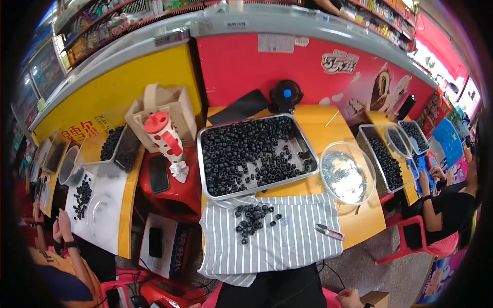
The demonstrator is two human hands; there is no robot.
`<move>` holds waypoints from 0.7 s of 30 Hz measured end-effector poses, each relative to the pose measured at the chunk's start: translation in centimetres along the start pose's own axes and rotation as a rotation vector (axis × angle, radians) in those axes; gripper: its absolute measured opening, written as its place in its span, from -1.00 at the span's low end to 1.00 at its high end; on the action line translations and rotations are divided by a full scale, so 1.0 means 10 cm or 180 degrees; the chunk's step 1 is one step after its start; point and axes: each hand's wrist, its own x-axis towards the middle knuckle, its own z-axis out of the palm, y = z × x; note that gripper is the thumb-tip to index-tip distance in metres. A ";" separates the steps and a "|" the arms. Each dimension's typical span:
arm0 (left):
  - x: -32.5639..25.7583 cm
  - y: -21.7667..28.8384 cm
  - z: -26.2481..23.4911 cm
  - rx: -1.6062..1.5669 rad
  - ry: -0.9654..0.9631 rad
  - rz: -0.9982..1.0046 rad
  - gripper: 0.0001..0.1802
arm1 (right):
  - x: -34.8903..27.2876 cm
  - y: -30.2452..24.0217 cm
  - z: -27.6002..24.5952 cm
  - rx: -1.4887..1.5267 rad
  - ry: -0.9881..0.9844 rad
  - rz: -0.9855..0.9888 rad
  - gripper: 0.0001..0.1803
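Low at the bottom edge, beside my lap, my right hand (pixel 349 298) shows in part with its fingers curled. What it holds, if anything, I cannot make out. Only a sliver of my left hand (pixel 195 306) appears at the lower edge; its fingers are hidden. Both hands are off the table. In front of me a grey striped cloth (pixel 287 256) carries a loose pile of black ring-shaped beads (pixel 251 219). Pink-handled thread snips (pixel 329 232) lie on its right side. Behind the cloth stands a metal tray (pixel 202 172) with many more black beads.
A clear round dish (pixel 373 177) of small shiny bits sits right of the tray. A dark jug (pixel 286 96) stands behind. To the left, a red stool (pixel 187 197) bears a spotted tumbler (pixel 165 136), a phone (pixel 158 173) and a tote bag (pixel 179 110). Other people sit at both sides.
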 end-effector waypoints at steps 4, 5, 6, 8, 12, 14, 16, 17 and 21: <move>0.09 -0.39 -0.11 0.0269 0.0488 0.0242 -0.69 | -0.01 -0.01 0.02 -0.0061 0.0134 0.0088 -0.84; 0.07 -0.31 -0.06 0.0602 0.0506 0.0373 -0.71 | 0.00 -0.14 0.00 -0.0016 0.0094 0.0207 -0.83; 0.09 -0.20 -0.05 0.0515 0.0432 0.0384 -0.72 | 0.05 -0.27 -0.03 -0.0010 0.0096 0.0058 -0.82; 0.18 0.12 0.12 0.0295 0.0244 0.0369 -0.73 | 0.22 -0.43 -0.09 0.0039 0.0203 -0.0143 -0.79; 0.19 0.39 0.24 0.1207 0.0066 0.0567 -0.72 | 0.47 -0.60 -0.11 -0.0146 0.0169 -0.0142 -0.78; 0.10 0.24 0.16 0.1304 0.0115 0.0768 -0.73 | 0.51 -0.68 -0.09 -0.0119 0.0222 0.0046 -0.78; 0.13 0.30 0.19 0.1243 0.0108 0.0853 -0.74 | 0.41 -0.63 -0.08 0.0001 0.0449 -0.0041 -0.79; 0.15 0.27 0.19 0.1152 0.0161 0.0881 -0.74 | 0.37 -0.64 -0.12 -0.0077 0.0400 -0.0115 -0.79; 0.19 0.27 0.22 0.0602 0.0067 0.0043 -0.76 | 0.39 -0.52 -0.15 -0.0329 0.0200 -0.0210 -0.77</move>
